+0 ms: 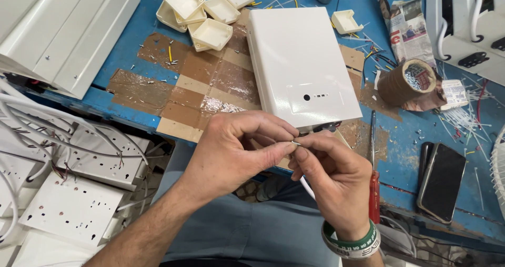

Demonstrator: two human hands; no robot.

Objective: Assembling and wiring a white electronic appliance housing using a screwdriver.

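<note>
I see both hands meeting at lower centre of frame, just in front of the table (131, 41) edge. Left hand (234, 148) has thumb + forefinger pinched narrow on a tiny metal wire end (296, 143); right hand (334, 175) pinches the same bit from the other side, fingers closed tight on it. A white wire (306, 187) runs down from under the right hand toward my lap. Can't tell if the tip is bare strand or a small pin, too small. Green wristband (351, 242) on right wrist.

Directly above the hands, centre frame: white rectangular enclosure (302, 56) lying flat on the blue table, w/ a small dark hole near its lower edge. Brown tape patches (197, 85) on the table left of it. Upper centre: cluster of small cream plastic boxes (202, 12). Right of the hands: red-handled screwdriver (374, 185) at the table edge, then a dark phone (442, 180) at lower right. Tape roll (407, 83) filled w/ screws sits at right, folded newspaper (407, 27) above it. Lower left: white switch plates (73, 206) w/ loose wiring.
</note>
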